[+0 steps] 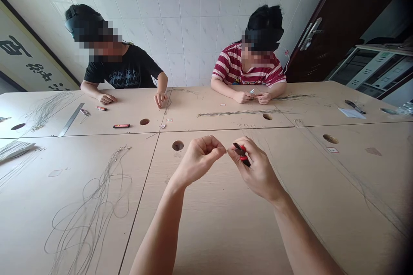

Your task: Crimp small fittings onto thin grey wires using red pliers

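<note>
Both my hands are raised over the middle of the table, their fingertips almost meeting. My left hand [203, 154] is closed, with thumb and forefinger pinched together; whatever is in that pinch is too small to make out. Opposite it, my right hand [254, 167] also pinches at the fingertips. Its curled fingers hold a small black-and-red tool [242, 154], partly hidden, whose kind I cannot tell. A loose bundle of thin grey cords [103, 189] with small metal-looking ends lies on the table to the left of my left hand.
Two people sit across the table [206, 223], hands on small items. Cord bundles [232, 113] lie near them. A steel ruler [71, 119], a black-and-red lighter-like stick [121, 126] and a box cutter [355, 106] also rest there. Round holes [177, 145] pierce the tabletop.
</note>
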The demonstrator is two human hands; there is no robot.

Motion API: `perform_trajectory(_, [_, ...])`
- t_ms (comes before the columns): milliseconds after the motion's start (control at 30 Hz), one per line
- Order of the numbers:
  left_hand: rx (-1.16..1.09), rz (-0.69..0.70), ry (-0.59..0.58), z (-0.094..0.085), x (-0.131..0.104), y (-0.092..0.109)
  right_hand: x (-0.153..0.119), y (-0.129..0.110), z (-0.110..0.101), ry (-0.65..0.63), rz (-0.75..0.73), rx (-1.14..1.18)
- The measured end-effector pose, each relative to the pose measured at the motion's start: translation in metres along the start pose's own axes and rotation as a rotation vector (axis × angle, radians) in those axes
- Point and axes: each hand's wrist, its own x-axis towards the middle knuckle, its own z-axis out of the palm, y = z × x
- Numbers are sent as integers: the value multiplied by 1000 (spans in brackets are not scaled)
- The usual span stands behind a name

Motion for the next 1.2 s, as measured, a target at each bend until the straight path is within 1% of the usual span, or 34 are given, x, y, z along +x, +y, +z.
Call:
perform_trajectory(167, [-10, 5, 17, 0, 1, -1, -1, -2, 0, 19, 2, 24])
perform_trajectory(267, [4, -13, 69, 0, 1, -1, 0, -3, 0, 80, -44, 17])
perform_trajectory(367, [34, -27, 102, 0, 1, 0, 0, -4, -1, 125, -90, -38])
perform_trajectory(600, [66, -29, 49, 3, 2, -3, -1, -4, 2, 79, -174, -117])
perform_trajectory(767, [38, -79, 38, 7, 2, 0, -2, 0, 3, 129, -222, -205])
perform_trajectory(933, [9, -89, 36, 9, 2, 0, -2, 2, 3, 122, -195, -175])
perform_trajectory(1033, [31, -81, 48, 7, 1, 0, -1, 2, 4, 111, -171, -140])
perform_trajectory(1200, [73, -78, 65, 3, 1, 1, 0, 0, 2, 135, -153, -136])
